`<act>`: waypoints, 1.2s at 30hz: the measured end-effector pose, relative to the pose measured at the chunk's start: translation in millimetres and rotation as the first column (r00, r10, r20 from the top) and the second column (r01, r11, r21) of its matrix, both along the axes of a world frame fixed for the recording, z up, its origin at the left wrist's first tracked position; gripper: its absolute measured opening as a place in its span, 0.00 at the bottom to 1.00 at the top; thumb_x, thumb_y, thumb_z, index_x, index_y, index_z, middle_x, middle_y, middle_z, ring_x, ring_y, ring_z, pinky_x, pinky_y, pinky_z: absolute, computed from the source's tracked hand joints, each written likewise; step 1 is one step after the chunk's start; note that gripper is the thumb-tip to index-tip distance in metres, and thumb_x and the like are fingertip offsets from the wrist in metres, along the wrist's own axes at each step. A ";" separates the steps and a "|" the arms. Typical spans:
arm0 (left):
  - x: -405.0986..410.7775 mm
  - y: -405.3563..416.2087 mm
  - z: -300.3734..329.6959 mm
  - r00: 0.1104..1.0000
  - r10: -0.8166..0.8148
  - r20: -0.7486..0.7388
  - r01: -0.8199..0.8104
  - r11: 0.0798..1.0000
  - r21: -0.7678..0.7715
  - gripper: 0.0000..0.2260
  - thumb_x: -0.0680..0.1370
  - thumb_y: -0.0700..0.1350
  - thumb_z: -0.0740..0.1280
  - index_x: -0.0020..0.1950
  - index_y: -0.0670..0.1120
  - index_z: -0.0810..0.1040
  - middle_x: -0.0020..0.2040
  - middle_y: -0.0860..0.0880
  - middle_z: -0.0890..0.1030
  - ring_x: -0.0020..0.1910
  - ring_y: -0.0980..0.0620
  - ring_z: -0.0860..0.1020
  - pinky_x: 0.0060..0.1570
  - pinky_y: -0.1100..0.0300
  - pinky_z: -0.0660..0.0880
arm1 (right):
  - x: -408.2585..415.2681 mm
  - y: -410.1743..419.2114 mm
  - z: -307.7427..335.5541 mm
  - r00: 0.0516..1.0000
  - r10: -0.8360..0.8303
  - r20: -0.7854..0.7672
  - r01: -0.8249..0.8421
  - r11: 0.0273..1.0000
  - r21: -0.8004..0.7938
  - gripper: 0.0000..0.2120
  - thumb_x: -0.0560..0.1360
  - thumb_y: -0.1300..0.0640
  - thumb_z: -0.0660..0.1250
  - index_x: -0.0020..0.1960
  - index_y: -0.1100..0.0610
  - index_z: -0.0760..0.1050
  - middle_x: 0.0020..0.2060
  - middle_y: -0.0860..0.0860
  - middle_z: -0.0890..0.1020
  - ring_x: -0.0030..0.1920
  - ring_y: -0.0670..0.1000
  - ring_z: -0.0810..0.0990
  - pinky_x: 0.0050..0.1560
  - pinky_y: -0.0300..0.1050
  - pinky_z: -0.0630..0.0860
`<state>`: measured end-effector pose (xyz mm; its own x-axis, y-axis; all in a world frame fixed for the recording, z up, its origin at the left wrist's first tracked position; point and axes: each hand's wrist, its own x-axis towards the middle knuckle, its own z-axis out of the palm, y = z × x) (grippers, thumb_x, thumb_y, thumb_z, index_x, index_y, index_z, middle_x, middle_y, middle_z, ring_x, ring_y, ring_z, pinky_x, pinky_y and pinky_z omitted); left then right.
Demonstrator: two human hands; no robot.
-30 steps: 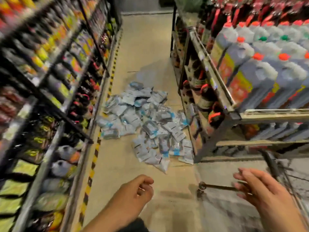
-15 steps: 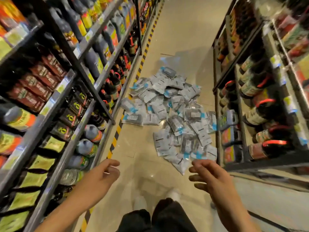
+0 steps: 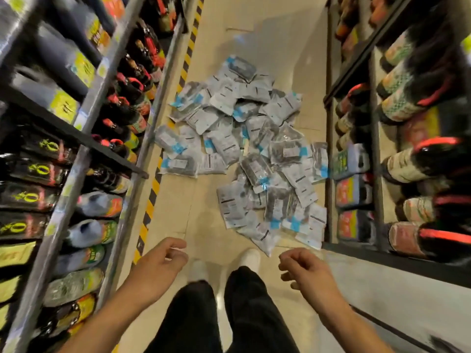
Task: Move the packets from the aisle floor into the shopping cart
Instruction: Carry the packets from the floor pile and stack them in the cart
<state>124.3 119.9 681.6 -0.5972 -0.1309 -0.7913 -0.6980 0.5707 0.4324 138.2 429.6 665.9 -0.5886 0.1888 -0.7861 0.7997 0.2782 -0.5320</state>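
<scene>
A pile of several clear packets point(image 3: 244, 154) with white labels and blue corners lies spread on the beige aisle floor ahead of my feet. The nearest packet point(image 3: 262, 238) lies just beyond my white shoes. My left hand point(image 3: 160, 266) hangs low on the left with loosely curled fingers and holds nothing. My right hand point(image 3: 303, 271) hangs at the same height on the right, fingers loosely curled, also holding nothing. Both hands are short of the pile. The shopping cart is out of view.
Shelves of dark bottles and pouches point(image 3: 76, 154) line the left side behind a yellow-black floor stripe point(image 3: 153, 197). A shelf unit with bottles and jugs point(image 3: 397, 154) stands on the right, its end near my right hand. My legs in black trousers point(image 3: 229, 314) fill the bottom centre.
I have stepped toward the pile and my view has tilted down, so the packets are closer. My right hand left the cart, which dropped out of view. Both hands now hang lower.
</scene>
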 end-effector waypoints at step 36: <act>-148.0 99.7 -659.6 0.878 0.383 0.288 -0.458 0.848 0.268 0.12 0.77 0.40 0.75 0.60 0.46 0.84 0.50 0.48 0.89 0.46 0.48 0.88 0.37 0.59 0.83 | -65.9 49.7 -647.9 0.802 0.465 0.376 -0.597 0.651 0.468 0.25 0.72 0.41 0.74 0.55 0.50 0.63 0.47 0.51 0.82 0.50 0.60 0.81 0.45 0.51 0.71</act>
